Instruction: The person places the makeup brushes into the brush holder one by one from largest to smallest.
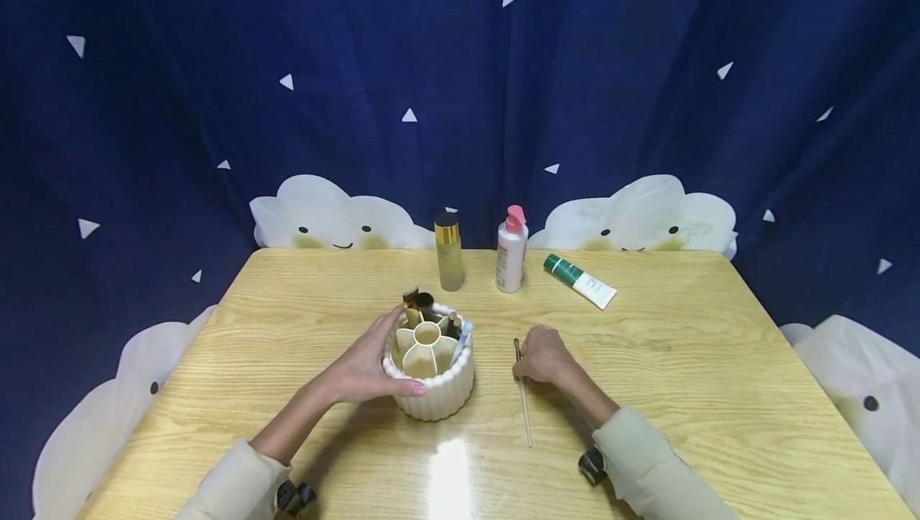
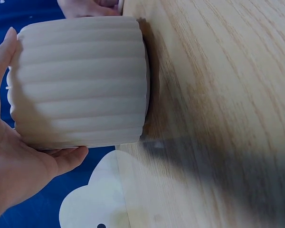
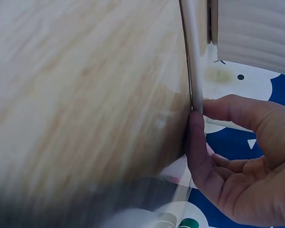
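Note:
My left hand (image 1: 366, 366) grips a white ribbed brush holder (image 1: 435, 400), thumb along the near side and fingers round the left. In the left wrist view the ribbed wall of the holder (image 2: 80, 85) stands between thumb and fingers. Inside its petal-shaped compartments are several makeup brushes (image 1: 425, 302) and a pale blue-tipped stick (image 1: 465, 330). To the right, my right hand (image 1: 545, 356) pinches a thin makeup brush (image 1: 525, 416) with a pale pink handle. Thumb and index finger meet on the brush's handle (image 3: 194, 57) in the right wrist view, low over the table.
Behind the holder stand a clear yellowish bottle (image 1: 450, 260) with a black and gold cap and a white pump bottle (image 1: 511, 260) with a pink top. A green and white tube (image 1: 579, 281) lies at the back right. A blue curtain (image 1: 460, 65) hangs behind the wooden table (image 1: 690, 376).

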The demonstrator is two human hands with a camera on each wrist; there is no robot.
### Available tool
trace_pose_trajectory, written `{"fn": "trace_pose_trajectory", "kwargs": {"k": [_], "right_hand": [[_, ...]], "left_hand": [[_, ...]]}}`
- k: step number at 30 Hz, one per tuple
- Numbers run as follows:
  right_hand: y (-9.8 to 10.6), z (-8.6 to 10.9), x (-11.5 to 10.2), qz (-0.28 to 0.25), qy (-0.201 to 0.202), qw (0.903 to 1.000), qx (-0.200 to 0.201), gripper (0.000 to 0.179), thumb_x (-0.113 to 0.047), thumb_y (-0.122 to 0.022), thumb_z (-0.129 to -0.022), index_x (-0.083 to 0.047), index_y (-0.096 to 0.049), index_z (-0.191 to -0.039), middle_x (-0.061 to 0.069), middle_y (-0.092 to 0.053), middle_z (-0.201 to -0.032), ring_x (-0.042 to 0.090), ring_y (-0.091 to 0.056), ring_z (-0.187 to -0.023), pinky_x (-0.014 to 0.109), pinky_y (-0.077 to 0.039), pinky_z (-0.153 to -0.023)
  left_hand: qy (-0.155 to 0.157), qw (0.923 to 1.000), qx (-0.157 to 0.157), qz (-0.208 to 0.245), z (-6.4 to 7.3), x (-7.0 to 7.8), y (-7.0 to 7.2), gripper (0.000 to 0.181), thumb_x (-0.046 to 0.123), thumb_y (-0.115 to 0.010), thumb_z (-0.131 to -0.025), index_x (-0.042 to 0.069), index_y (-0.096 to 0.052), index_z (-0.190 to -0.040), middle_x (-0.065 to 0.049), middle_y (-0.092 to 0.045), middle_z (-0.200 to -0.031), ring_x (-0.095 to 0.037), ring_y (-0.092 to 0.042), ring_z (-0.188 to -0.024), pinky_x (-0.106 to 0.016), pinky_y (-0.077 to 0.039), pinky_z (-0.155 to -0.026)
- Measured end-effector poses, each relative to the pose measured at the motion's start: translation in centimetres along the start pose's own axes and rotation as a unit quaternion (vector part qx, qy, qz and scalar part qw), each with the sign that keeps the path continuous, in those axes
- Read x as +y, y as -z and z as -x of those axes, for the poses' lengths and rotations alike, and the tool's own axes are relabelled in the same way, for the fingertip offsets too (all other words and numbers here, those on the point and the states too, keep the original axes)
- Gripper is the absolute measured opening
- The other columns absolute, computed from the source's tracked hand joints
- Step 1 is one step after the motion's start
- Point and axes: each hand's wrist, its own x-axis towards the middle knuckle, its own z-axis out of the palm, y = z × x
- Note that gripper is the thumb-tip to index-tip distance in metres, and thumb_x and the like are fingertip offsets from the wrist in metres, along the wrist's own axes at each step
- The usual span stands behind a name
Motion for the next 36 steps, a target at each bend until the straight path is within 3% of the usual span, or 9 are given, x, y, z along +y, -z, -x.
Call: {"fn": "trace_pose_trajectory", "kwargs": {"k": [6,12,16,21,29,36], "right_hand": [[-0.1,0.0,0.1,-0.002,-0.007,1.0,-0.004,0.045,0.001,-0.069,-0.064,-0.016,-0.036,-0.04,-0.008,-0.035,-0.034,0.002,-0.028,-0.033,0.014,-0.019,-0.035],[0.0,0.3,0.2,-0.03,-0.014,0.9994,0.008,0.023,0.001,-0.07,-0.065,-0.011,-0.055,-0.051,0.002,-0.058,-0.044,0.007,-0.047,-0.037,0.015,-0.031,-0.037],[0.4,0.7,-0.2,-0.068,-0.021,0.9973,0.015,0.008,0.0,-0.067,-0.066,-0.005,-0.062,-0.067,0.005,-0.063,-0.053,0.011,-0.056,-0.046,0.018,-0.04,-0.041],[1.4,1.5,-1.0,-0.105,0.008,0.9937,0.037,0.017,0.0,-0.063,-0.067,0.0,-0.064,-0.084,0.004,-0.063,-0.066,0.012,-0.059,-0.057,0.021,-0.047,-0.049],[2.9,2.8,-2.8,-0.113,0.044,0.9891,0.083,0.022,-0.005,-0.061,-0.071,-0.003,-0.064,-0.093,0.004,-0.064,-0.08,0.01,-0.056,-0.068,0.021,-0.047,-0.061],[3.6,3.8,-4.7,-0.192,0.067,0.974,0.101,0.023,-0.005,-0.065,-0.076,-0.001,-0.063,-0.099,0.009,-0.067,-0.089,0.01,-0.061,-0.073,0.017,-0.052,-0.064]], "left_hand": [[0.0,1.0,0.001,0.002,0.0,0.0,0.0,0.128,0.052,-0.085,-0.059,0.009,-0.009,-0.153,-0.022,-0.019,-0.156,-0.042,-0.023,-0.142,-0.064,-0.024,-0.111],[-0.001,1.0,-0.005,-0.003,-0.1,-0.1,-0.2,0.129,0.053,-0.084,-0.059,0.007,-0.009,-0.153,-0.022,-0.018,-0.156,-0.043,-0.022,-0.142,-0.064,-0.023,-0.111],[-0.002,1.0,-0.003,-0.004,0.0,-0.1,-0.2,0.128,0.053,-0.084,-0.06,0.006,-0.009,-0.153,-0.022,-0.018,-0.156,-0.043,-0.022,-0.142,-0.064,-0.023,-0.111],[0.0,1.0,-0.003,-0.006,0.0,-0.1,-0.1,0.128,0.054,-0.084,-0.06,0.008,-0.009,-0.153,-0.022,-0.019,-0.156,-0.042,-0.023,-0.142,-0.064,-0.024,-0.111],[0.003,1.0,-0.002,-0.006,0.0,0.0,-0.1,0.127,0.054,-0.083,-0.06,0.01,-0.009,-0.153,-0.021,-0.019,-0.156,-0.042,-0.023,-0.141,-0.064,-0.024,-0.111],[0.0,1.0,-0.001,-0.004,0.0,-0.1,-0.2,0.127,0.053,-0.084,-0.06,0.009,-0.009,-0.153,-0.022,-0.018,-0.156,-0.042,-0.023,-0.141,-0.064,-0.024,-0.111]]}}
